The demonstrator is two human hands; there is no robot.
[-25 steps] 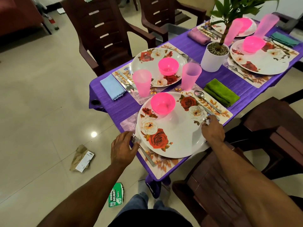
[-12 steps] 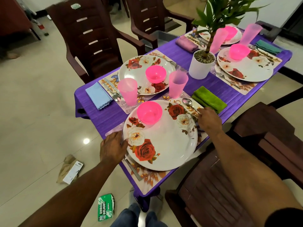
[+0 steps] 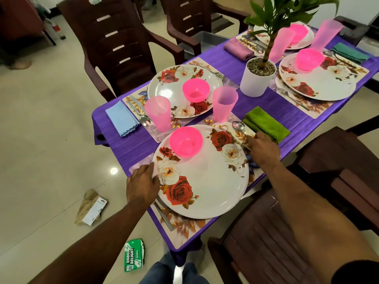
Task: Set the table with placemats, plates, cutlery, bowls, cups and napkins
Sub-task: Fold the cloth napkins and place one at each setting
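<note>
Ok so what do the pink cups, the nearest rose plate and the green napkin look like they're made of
Pink cups: probably thin plastic, translucent and matte, since the surface behind shows faintly through the walls.
Nearest rose plate: likely melamine or glazed ceramic; smooth, glossy white with printed flowers, and the look alone leaves it open.
Green napkin: soft cloth, possibly microfibre, folded, with a fuzzy, dull surface.

— What am I looking at under all this?
— A purple table (image 3: 225, 60). I see four floral placemats (image 3: 180, 224) flat on it, a white plant pot (image 3: 254, 83), and blue (image 3: 122, 120), green (image 3: 266, 123), mauve (image 3: 239, 49) and teal (image 3: 348, 53) napkins.
</note>
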